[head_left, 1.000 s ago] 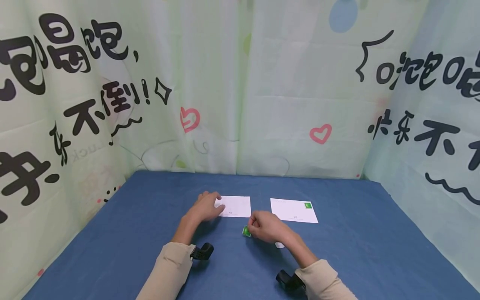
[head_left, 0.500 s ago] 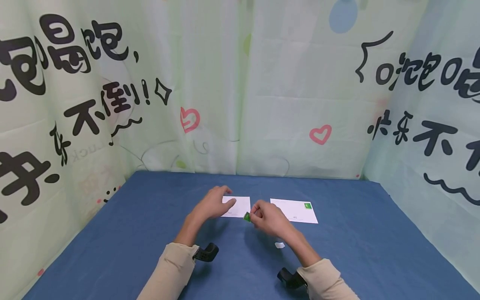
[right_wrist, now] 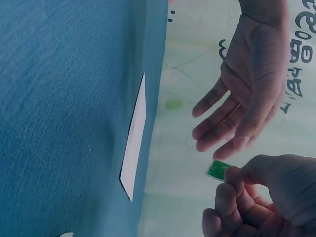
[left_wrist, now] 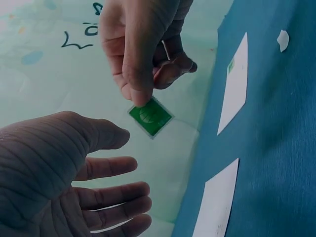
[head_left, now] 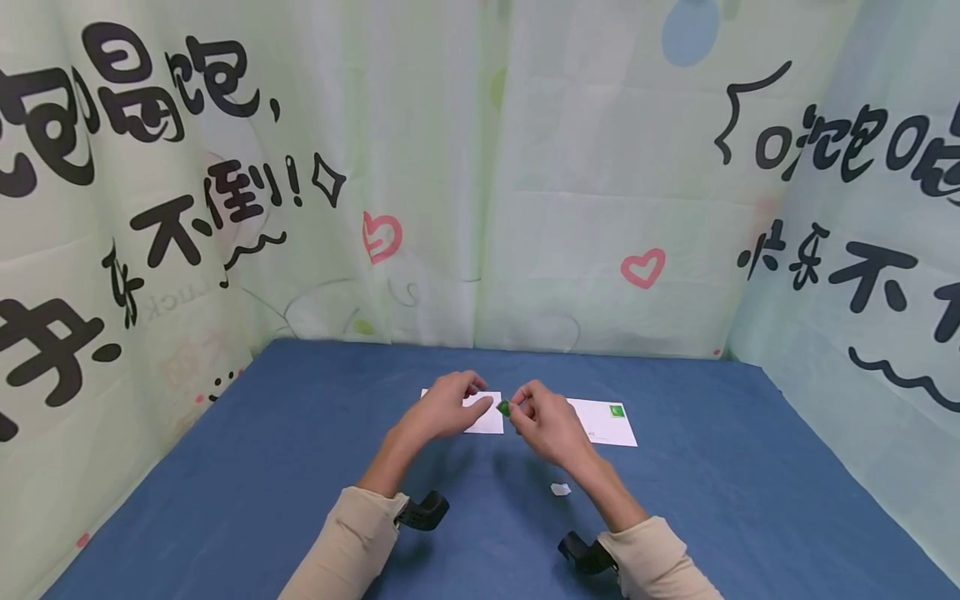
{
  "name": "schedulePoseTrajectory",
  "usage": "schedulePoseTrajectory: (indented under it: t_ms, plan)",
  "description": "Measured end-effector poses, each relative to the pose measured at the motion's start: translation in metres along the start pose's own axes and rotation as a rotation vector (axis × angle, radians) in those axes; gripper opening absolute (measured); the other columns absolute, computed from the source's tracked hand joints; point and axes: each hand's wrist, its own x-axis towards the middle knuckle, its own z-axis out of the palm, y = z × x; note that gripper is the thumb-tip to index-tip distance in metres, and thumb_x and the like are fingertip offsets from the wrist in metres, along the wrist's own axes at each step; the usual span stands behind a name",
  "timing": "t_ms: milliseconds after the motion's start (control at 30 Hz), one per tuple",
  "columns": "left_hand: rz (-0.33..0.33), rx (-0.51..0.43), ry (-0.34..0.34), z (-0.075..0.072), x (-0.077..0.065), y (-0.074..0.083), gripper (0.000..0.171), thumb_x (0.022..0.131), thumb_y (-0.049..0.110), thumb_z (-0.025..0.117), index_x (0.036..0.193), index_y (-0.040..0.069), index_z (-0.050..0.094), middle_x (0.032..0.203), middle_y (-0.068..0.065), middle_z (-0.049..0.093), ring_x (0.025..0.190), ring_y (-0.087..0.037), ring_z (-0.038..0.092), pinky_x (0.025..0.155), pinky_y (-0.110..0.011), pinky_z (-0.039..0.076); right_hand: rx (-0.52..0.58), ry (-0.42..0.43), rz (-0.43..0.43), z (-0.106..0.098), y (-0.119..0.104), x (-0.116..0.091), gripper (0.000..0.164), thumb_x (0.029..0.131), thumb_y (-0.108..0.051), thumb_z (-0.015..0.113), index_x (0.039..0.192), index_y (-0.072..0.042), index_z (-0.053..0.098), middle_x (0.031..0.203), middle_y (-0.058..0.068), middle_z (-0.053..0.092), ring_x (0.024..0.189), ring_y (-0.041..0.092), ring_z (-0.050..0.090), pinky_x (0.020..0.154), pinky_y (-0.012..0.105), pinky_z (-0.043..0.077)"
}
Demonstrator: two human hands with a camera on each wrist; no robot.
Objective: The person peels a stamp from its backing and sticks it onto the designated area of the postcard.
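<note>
Over a blue table (head_left: pixel 487 546), a person's right hand (head_left: pixel 551 427) pinches a small green stamp (left_wrist: pixel 152 119) by one edge, in the air. The left hand (head_left: pixel 447 406), fingers apart and holding nothing, hovers just beside it. So slight a grip could let the stamp slip or bend. The left hand also blocks part of the left paper (head_left: pixel 485 419); the right hand hides part of the right paper (head_left: pixel 606 427), which bears a second stamp (head_left: pixel 617 411). A white scrap (head_left: pixel 560 489) lies nearer.
</note>
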Motion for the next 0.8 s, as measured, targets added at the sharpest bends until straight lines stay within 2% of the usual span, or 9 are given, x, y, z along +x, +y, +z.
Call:
schedulePoseTrajectory:
  t_ms: [367, 533, 800]
  plan:
    - [0.037, -0.012, -0.031, 0.001, -0.001, 0.012, 0.030, 0.104, 0.023, 0.058, 0.124, 0.001, 0.064, 0.122, -0.018, 0.065, 0.118, -0.036, 0.061, 0.098, -0.050, 0.050, -0.019, 0.132, -0.082, -0.003, 0.000, 0.000, 0.006, 0.098, -0.007, 0.064, 0.102, -0.004, 0.060, 0.069, -0.001, 0.064, 0.053, 0.010, 0.051, 0.049, 0.028, 0.039]
    - [0.040, -0.019, -0.051, 0.003, -0.001, 0.015, 0.026, 0.104, 0.022, 0.058, 0.121, 0.004, 0.066, 0.119, -0.014, 0.066, 0.116, -0.033, 0.061, 0.097, -0.049, 0.050, -0.048, 0.170, -0.122, -0.001, 0.002, 0.000, 0.006, 0.099, -0.007, 0.064, 0.103, -0.005, 0.059, 0.069, -0.002, 0.062, 0.051, 0.008, 0.050, 0.048, 0.027, 0.039]
    - [0.095, -0.041, -0.038, 0.005, -0.002, 0.017, 0.023, 0.106, 0.017, 0.055, 0.118, 0.003, 0.067, 0.111, -0.009, 0.069, 0.105, -0.025, 0.065, 0.089, -0.043, 0.054, -0.075, 0.190, -0.174, 0.002, 0.001, 0.000, 0.007, 0.099, -0.006, 0.064, 0.103, -0.006, 0.058, 0.067, -0.005, 0.060, 0.049, 0.006, 0.048, 0.046, 0.026, 0.038]
